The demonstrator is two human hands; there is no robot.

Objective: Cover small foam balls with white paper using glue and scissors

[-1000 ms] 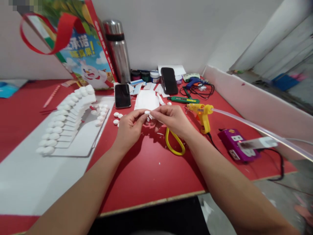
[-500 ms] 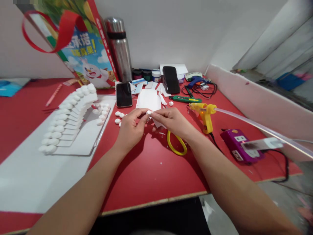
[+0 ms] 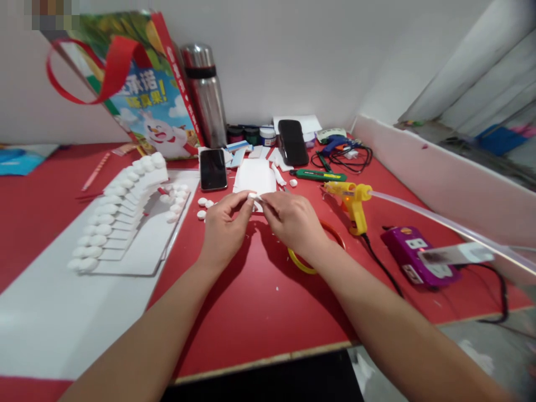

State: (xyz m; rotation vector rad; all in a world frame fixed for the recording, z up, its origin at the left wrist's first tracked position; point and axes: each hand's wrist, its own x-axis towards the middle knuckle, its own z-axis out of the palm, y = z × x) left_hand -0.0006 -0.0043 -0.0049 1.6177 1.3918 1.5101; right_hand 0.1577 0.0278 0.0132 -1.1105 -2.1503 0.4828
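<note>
My left hand [image 3: 226,223] is closed in a pinch, with a small rounded white piece [image 3: 252,196] between thumb and forefinger. My right hand [image 3: 291,218] pinches at the right side of this same piece; its fingertips are partly hidden. Behind the hands lies a white sheet [image 3: 253,174]. Several similar white pieces [image 3: 202,201] rest to the left of my left hand, and a single one [image 3: 293,182] sits beyond my right hand. Under my right wrist shows part of a yellow loop [image 3: 302,264] with an orange-red edge.
On the left stands a white stepped model [image 3: 134,223] edged with rounded white pieces. A phone [image 3: 213,169], a steel flask [image 3: 205,95] and a gift bag [image 3: 159,106] are at the back. To the right lie a green cutter [image 3: 318,176], a yellow glue gun [image 3: 354,204] and a purple power box [image 3: 419,257].
My right hand has turned and its fingers have curled in closer at the white piece. The yellow loop is now more covered by my right wrist. The view has tilted slightly upward.
</note>
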